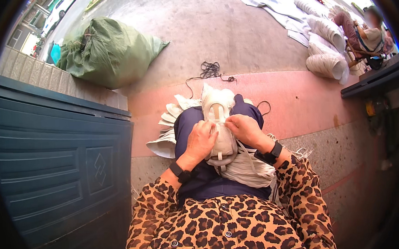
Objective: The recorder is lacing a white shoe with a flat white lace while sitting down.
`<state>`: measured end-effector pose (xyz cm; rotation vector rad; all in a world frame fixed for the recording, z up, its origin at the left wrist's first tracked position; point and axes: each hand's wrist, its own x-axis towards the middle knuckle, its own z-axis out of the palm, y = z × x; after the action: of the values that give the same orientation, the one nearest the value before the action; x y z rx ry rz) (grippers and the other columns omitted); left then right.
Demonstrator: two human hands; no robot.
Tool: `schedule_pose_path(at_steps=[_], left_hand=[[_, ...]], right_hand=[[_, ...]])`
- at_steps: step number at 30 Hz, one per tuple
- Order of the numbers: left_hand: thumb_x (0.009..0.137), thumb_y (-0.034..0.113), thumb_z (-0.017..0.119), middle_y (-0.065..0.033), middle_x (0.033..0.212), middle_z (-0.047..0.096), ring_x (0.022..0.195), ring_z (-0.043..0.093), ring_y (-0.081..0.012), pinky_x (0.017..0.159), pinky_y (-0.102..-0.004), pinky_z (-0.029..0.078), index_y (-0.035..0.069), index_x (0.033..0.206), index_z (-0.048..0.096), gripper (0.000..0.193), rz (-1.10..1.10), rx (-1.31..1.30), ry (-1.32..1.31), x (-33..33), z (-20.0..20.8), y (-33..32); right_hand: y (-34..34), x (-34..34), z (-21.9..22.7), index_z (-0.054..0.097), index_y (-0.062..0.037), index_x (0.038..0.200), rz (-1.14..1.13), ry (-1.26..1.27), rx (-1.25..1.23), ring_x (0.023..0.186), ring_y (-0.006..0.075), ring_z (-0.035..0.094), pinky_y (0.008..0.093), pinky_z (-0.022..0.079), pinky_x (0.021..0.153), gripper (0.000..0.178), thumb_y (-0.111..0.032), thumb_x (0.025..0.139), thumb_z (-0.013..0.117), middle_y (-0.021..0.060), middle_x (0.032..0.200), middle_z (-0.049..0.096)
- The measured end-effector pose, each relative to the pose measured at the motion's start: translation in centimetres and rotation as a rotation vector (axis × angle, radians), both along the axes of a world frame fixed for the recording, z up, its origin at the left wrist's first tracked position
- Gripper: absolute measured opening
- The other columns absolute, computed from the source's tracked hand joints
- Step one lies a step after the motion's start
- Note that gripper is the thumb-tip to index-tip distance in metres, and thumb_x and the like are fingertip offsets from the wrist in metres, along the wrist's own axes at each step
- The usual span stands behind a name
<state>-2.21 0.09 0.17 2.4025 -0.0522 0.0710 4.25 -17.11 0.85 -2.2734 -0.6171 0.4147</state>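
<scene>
Far left of frame: dark blue panelled door (61, 163), shut, with a tiled ledge above it.

Upper left: green sack (110, 50), full and tied, lying on the concrete floor (230, 28).

Centre left: left hand (201, 140), fingers curled down on the left flank of the shoe upper; grip clenched on it, pressing it to the lap. Black band at the wrist.

Centre: white shoe upper (219, 123), toe pointing away, resting on the person's lap over dark blue trousers. Under and beside it, a stack of white pieces (168, 130) spilling left of the thigh, and more on the lap at lower right.

Upper centre: tangle of dark laces (211, 70) on the floor, well apart from the hands.

Centre right: right hand (244, 129), fingertips pinched at the middle of the upper; grip closed on what looks like a thin white lace or thread, too fine to tell.

Upper right: white bundles (326, 45) on a cloth; another person (366, 32) seated beside them.

Risk, judged: the upper sits unsupported on the knees; a pull from the right hand with a slack left hold could twist it off the lap or draw the strand crooked. The loose stack at left could slide to the floor.
</scene>
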Motion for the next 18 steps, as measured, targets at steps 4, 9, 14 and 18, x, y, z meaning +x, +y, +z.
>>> schedule_pose_path(at_steps=[4, 9, 14, 18], left_hand=[[0.073, 0.014, 0.065, -0.0095, 0.081, 0.053, 0.078, 0.051, -0.0274, 0.069, -0.0359, 0.042, 0.003, 0.093, 0.057, 0.025, -0.027, 0.041, -0.063, -0.5, 0.6, -0.2], [0.066, 0.017, 0.065, -0.0054, 0.082, 0.050, 0.081, 0.048, -0.0236, 0.069, -0.0350, 0.039, 0.008, 0.093, 0.054, 0.030, -0.321, 0.408, -0.147, -3.2, 2.8, -1.1], [0.068, 0.019, 0.054, -0.0033, 0.078, 0.046, 0.078, 0.046, -0.0197, 0.068, -0.0341, 0.035, 0.009, 0.089, 0.053, 0.023, -0.422, 0.721, -0.285, -3.2, 2.0, -1.9], [0.068, 0.019, 0.054, -0.0043, 0.081, 0.049, 0.080, 0.046, -0.0199, 0.072, -0.0364, 0.036, 0.007, 0.090, 0.054, 0.025, -0.485, 0.740, -0.307, -3.3, 2.1, -2.5]], right_hand=[[0.0, 0.3, -0.3, 0.063, -0.0047, 0.084, 0.059, -0.136, -0.017, 0.077, 0.0317, 0.060, 0.0398, 0.047, 0.067, 0.018, -0.021, 0.083, 0.054, 0.0153, 0.078, 0.062], [-0.2, 0.7, -0.9, 0.061, -0.0043, 0.081, 0.067, -0.182, 0.118, 0.074, 0.0322, 0.060, 0.0398, 0.047, 0.065, 0.016, -0.019, 0.083, 0.054, 0.0150, 0.077, 0.060], [0.0, 1.0, -0.3, 0.061, -0.0034, 0.083, 0.116, -0.154, 0.043, 0.074, 0.0336, 0.059, 0.0404, 0.047, 0.064, 0.015, -0.017, 0.082, 0.053, 0.0158, 0.078, 0.058], [0.4, 0.9, -0.3, 0.058, -0.0011, 0.077, 0.081, -0.188, 0.069, 0.072, 0.0352, 0.059, 0.0418, 0.047, 0.064, 0.016, -0.015, 0.082, 0.051, 0.0176, 0.078, 0.058]])
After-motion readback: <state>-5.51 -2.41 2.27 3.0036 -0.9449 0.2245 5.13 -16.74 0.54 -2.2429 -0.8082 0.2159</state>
